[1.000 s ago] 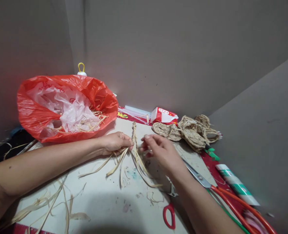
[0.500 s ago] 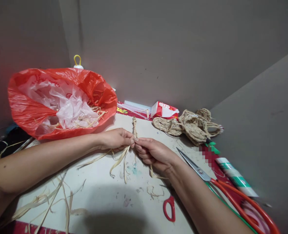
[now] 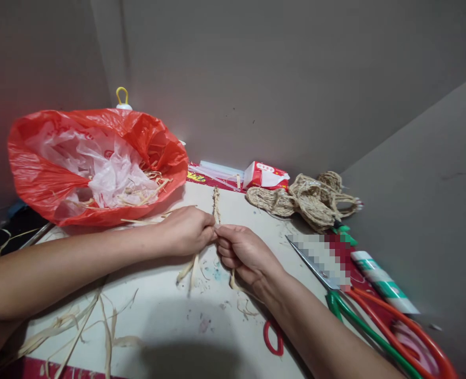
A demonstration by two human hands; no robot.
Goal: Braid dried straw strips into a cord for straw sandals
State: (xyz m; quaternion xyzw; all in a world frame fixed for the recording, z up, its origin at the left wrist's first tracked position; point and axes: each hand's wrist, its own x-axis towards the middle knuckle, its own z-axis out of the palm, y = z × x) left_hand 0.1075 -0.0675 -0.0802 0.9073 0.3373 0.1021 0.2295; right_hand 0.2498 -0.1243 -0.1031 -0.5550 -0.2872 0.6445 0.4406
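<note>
A narrow braided cord (image 3: 216, 203) of pale dried plant strips lies on the white board (image 3: 169, 326), pointing away from me. At its near end, my left hand (image 3: 190, 231) is closed with the back of the hand upward, gripping the braid's strips. My right hand (image 3: 245, 255) meets it there, thumb and forefinger pinched on the strips and the other fingers curled. Loose strip ends (image 3: 188, 269) hang below the left hand, and another (image 3: 235, 281) trails under the right. The exact crossing of the strips is hidden by my fingers.
At the left stands a red plastic bag (image 3: 31, 158) with strips inside. More loose strips (image 3: 75, 331) lie front left. Twine bundles (image 3: 307, 197), a tissue pack (image 3: 270, 176), large scissors (image 3: 311, 263), small red-handled scissors (image 3: 268, 345) and a green-white tube (image 3: 385, 284) lie right and behind.
My left hand has rolled over so its back faces up, and its fingers have closed further. A strip now sticks out leftward behind that wrist. My right hand keeps its pinch.
</note>
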